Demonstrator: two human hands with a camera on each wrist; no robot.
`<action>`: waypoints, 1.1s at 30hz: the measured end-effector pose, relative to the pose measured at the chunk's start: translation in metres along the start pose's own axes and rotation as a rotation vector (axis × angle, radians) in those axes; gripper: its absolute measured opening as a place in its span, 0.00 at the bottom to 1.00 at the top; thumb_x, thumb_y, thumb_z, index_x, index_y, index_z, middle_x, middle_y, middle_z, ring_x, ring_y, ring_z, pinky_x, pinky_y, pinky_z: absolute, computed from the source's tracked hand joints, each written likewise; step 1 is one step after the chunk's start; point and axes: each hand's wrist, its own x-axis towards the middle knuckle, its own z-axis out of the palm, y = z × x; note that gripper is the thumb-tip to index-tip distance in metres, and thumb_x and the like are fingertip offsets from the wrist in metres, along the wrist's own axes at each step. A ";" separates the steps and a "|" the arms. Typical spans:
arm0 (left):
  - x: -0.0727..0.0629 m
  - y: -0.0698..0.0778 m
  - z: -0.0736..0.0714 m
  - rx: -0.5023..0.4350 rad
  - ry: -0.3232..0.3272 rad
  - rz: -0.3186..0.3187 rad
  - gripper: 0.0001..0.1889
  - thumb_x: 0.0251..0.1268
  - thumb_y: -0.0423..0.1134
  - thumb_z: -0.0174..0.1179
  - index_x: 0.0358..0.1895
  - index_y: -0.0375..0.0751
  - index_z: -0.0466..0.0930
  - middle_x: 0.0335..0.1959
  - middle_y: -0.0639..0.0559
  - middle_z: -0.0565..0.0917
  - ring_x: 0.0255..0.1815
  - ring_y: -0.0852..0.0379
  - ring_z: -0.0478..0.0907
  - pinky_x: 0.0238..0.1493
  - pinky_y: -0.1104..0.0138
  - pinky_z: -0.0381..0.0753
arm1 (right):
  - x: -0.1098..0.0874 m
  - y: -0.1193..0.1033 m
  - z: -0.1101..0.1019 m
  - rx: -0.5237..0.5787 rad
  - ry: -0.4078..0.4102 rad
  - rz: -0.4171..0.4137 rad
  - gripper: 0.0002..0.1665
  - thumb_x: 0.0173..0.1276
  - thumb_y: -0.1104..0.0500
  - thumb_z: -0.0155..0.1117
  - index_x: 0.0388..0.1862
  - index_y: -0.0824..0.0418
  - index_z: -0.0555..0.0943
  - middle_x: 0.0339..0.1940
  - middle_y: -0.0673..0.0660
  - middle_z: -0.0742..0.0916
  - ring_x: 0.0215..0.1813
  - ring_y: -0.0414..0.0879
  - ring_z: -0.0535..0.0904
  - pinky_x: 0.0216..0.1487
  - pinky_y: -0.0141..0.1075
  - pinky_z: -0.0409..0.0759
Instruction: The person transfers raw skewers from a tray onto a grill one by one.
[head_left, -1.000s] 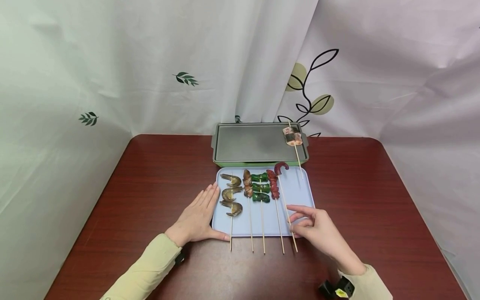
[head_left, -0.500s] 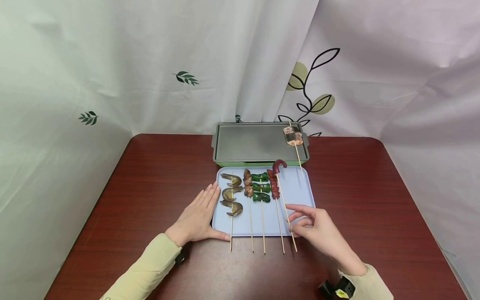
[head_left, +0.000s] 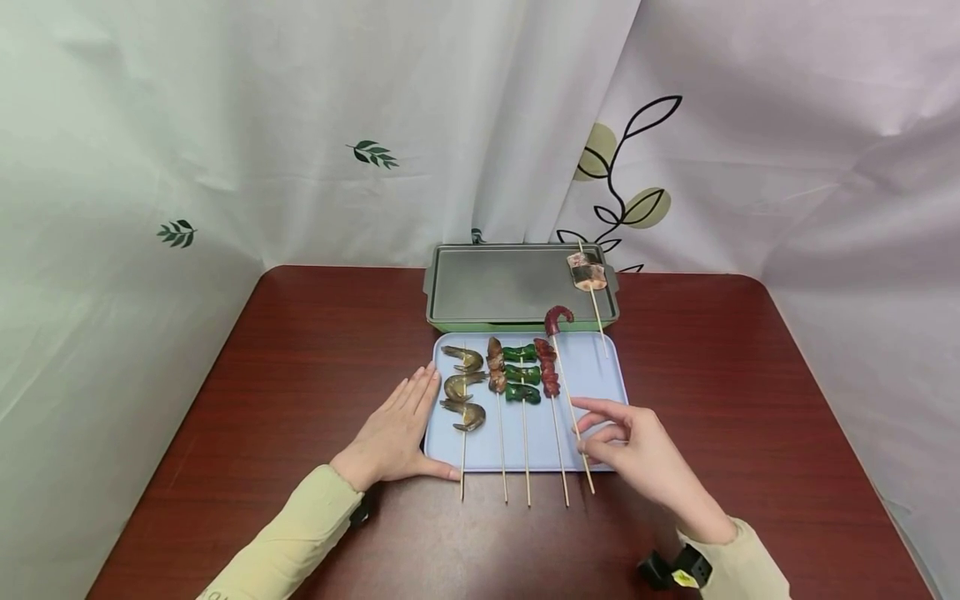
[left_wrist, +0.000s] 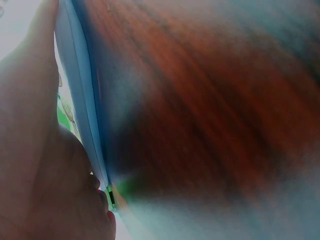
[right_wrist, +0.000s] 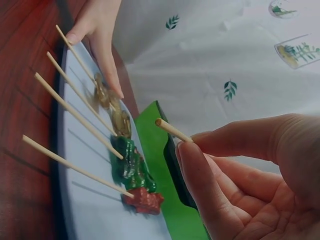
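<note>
My right hand (head_left: 637, 450) pinches the wooden stick of a skewer with a curled dark red tentacle (head_left: 558, 320) at its tip. In the right wrist view, the stick's blunt end (right_wrist: 169, 128) pokes out between thumb and forefinger. The tentacle overlaps the far rim of the pale blue tray (head_left: 600, 392) in the head view. At the tray's left edge rests my left hand (head_left: 396, 433), fingers straight, thumb by the near corner. On the tray lie a shrimp skewer (head_left: 463, 389), a brown chunk skewer (head_left: 496, 365), a green pepper skewer (head_left: 522, 374) and a red meat skewer (head_left: 547, 368).
Behind the tray stands a flat grey grill plate (head_left: 502, 285) with a green base. A skewer of dark-banded pale pieces (head_left: 587, 273) lies at its right end, its stick reaching over the tray. A white curtain (head_left: 300, 125) hangs behind the brown table (head_left: 330, 333).
My right hand has risen slightly and moved forward with the tentacle skewer, whose tip has shifted away from me towards the grill plate. The left hand has stayed in place.
</note>
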 end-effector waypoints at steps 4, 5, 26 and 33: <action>0.000 0.000 0.000 -0.002 0.000 -0.001 0.77 0.38 0.89 0.56 0.79 0.25 0.49 0.81 0.32 0.48 0.81 0.39 0.46 0.78 0.52 0.50 | 0.002 -0.005 -0.003 -0.009 0.009 -0.005 0.31 0.61 0.74 0.69 0.65 0.68 0.79 0.43 0.66 0.86 0.34 0.53 0.88 0.36 0.48 0.88; 0.000 0.000 0.001 -0.004 0.000 -0.001 0.77 0.38 0.89 0.56 0.79 0.25 0.49 0.81 0.32 0.48 0.81 0.39 0.46 0.78 0.52 0.51 | 0.002 -0.006 -0.004 -0.014 0.011 -0.008 0.31 0.61 0.74 0.69 0.65 0.67 0.79 0.44 0.66 0.85 0.34 0.54 0.88 0.36 0.47 0.88; 0.000 0.002 -0.003 -0.009 -0.006 -0.004 0.76 0.39 0.88 0.56 0.79 0.25 0.49 0.81 0.32 0.49 0.81 0.39 0.47 0.78 0.51 0.52 | 0.050 -0.022 -0.020 -0.134 0.111 -0.104 0.32 0.62 0.74 0.66 0.66 0.62 0.81 0.44 0.63 0.87 0.34 0.47 0.88 0.35 0.44 0.87; 0.000 0.002 -0.002 -0.003 -0.012 -0.004 0.77 0.39 0.89 0.54 0.79 0.25 0.49 0.81 0.32 0.49 0.81 0.39 0.47 0.78 0.52 0.51 | 0.074 -0.030 -0.031 -0.149 0.161 -0.134 0.32 0.63 0.74 0.66 0.68 0.65 0.79 0.45 0.65 0.87 0.38 0.53 0.89 0.36 0.39 0.87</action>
